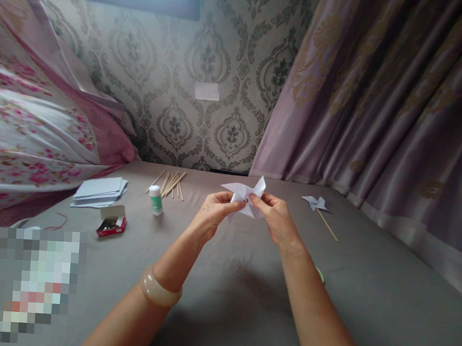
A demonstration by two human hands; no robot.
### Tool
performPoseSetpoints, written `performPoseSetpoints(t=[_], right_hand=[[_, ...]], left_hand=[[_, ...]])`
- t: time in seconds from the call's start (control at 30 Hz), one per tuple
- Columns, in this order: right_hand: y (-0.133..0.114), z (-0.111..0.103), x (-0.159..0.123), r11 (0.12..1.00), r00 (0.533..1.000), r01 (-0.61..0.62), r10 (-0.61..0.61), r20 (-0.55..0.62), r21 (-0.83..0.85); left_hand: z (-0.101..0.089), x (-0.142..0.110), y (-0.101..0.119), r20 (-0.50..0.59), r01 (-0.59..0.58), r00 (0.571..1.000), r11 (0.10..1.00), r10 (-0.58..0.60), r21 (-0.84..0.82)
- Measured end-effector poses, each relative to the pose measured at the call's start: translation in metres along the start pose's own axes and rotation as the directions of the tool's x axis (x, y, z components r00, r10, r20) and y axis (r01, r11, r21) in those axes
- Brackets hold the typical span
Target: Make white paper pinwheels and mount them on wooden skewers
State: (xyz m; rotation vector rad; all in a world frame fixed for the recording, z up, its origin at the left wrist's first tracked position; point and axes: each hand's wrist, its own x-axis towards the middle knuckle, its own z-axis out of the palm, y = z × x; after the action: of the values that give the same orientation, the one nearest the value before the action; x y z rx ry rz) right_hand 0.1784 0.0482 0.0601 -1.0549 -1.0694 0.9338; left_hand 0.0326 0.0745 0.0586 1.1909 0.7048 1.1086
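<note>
Grey cloth (224,282) spreads across the lower frame, and dead centre the left hand (214,211) and right hand (275,215) both pinch a white paper pinwheel (248,210), thumbs close to its middle! Left side, a stack of paper (99,190); right side, a second pinwheel (316,203) on a stick. Left of centre: loose wooden sticks (172,184), an open red box (111,227), a white-capped green tube (156,202). Smallest, a shiny dot (246,200) at the held pinwheel's middle.

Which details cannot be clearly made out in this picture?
In the head view:
White folded-paper pinwheel: parts covered by left hand and right hand.
Curved green object: partly behind right forearm.
Open red cardboard box: contents too small.
Pale pixelated patch: blocks hide what lies there.
</note>
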Motion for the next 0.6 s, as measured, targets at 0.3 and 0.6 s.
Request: performPoseSetpoints(t=[0.3,0.6], right_hand=[[0.004,-0.007,0.001,0.907,0.914,0.395,-0.372,0.162,-0.148],[-0.017,-0.004,-0.009,0.349,0.489,0.827,-0.833,0.258,-0.44]], left_hand=[[-0.003,-0.001,0.002,-0.004,-0.295,0.954,0.937,0.301,0.185],[-0.022,0.001,0.016,0.069,-0.644,0.709,0.603,0.702,0.472]])
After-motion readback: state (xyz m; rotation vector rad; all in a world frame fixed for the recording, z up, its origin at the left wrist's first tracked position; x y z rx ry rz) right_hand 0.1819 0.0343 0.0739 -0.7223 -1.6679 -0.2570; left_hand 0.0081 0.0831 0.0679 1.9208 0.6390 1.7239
